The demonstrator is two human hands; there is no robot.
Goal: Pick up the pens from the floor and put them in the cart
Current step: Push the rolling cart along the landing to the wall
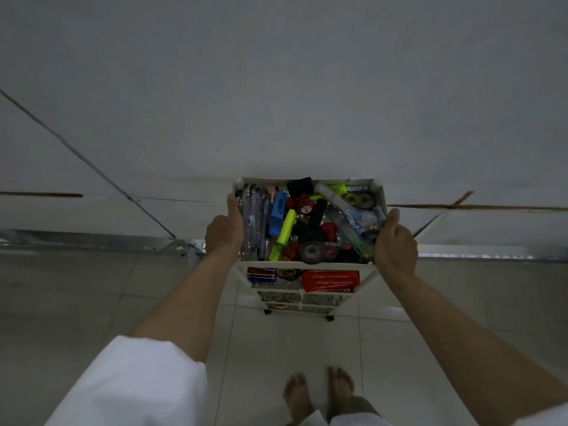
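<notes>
A white tiered cart stands against a pale wall, seen from above. Its top tray holds several clear pens along the left side, a blue highlighter, a yellow highlighter, red and black caps, tape rolls and a ruler. My left hand grips the tray's left rim, thumb along the edge. My right hand grips the right rim the same way. No pens show on the floor in this view.
A lower shelf carries a red box and a small red-and-blue pack. The cart rests on black wheels on pale floor tiles. My bare feet stand just behind it. A metal door track runs along the wall's base.
</notes>
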